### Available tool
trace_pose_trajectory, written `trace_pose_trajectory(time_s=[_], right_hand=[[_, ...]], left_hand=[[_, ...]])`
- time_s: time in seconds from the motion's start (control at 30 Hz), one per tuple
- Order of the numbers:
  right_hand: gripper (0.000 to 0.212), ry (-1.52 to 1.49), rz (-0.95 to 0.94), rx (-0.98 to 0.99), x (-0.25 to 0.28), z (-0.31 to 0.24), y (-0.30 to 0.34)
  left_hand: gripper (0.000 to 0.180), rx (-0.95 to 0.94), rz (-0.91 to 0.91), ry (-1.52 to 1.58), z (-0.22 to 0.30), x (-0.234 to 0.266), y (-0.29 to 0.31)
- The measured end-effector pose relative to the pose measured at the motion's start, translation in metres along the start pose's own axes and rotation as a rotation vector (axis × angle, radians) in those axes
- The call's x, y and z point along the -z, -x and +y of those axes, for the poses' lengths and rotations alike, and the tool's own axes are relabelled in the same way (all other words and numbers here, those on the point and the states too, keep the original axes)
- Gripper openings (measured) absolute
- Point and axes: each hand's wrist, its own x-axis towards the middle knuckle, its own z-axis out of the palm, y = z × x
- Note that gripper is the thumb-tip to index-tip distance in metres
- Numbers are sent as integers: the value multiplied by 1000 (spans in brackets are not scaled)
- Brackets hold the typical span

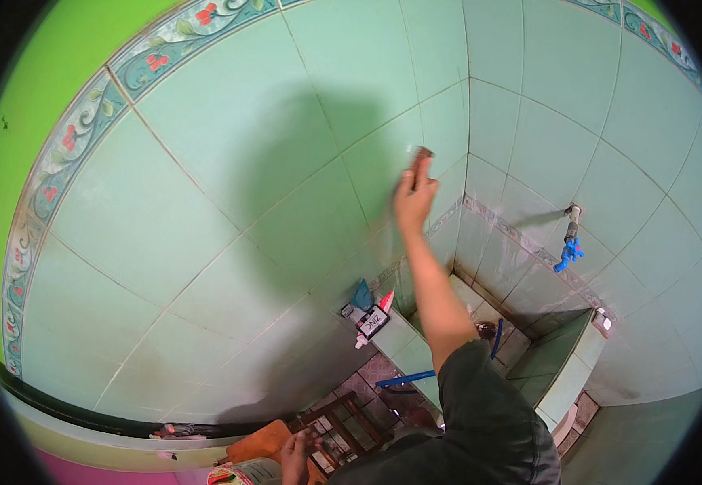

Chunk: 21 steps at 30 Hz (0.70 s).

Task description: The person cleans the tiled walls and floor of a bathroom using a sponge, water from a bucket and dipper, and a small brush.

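Observation:
My right arm, in a dark sleeve, reaches up toward the pale green tiled wall point(197, 186). In my right hand point(415, 198) is a small brown scrubbing brush point(422, 153), closed in the fingers and held at the wall near the corner. Whether its bristles touch the tile I cannot make out. A small whitish patch shows beside the brush. Low down, my left hand point(296, 457) has loosely bent fingers with nothing visible in them. Nearest to it is a pale container point(258, 471) with colourful contents or print, cut by the lower edge.
A blue-handled tap point(567, 246) sticks out from the right wall. Below it stands a tiled basin point(573, 364). Toiletry packets and tubes point(371, 319) sit on a ledge by the left wall. A blue hose point(407, 378) crosses the ledge. A brown slatted wooden rack point(343, 432) stands low down.

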Motion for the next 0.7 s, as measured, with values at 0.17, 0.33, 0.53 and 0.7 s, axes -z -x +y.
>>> trace_pose_trajectory(time_s=[0.17, 0.33, 0.53, 0.7], right_hand=[[61, 67, -49, -170, 4, 62, -31], [64, -13, -25, 238, 6, 17, 25], [59, -85, -166, 192, 24, 40, 27], [60, 31, -118, -174, 33, 104, -7]], left_hand=[[35, 6, -39, -51, 7, -20, -15], [35, 46, -61, -85, -12, -9, -20], [36, 89, -12, -109, -8, -7, -29], [36, 48, -119, -166, 25, -40, -31]])
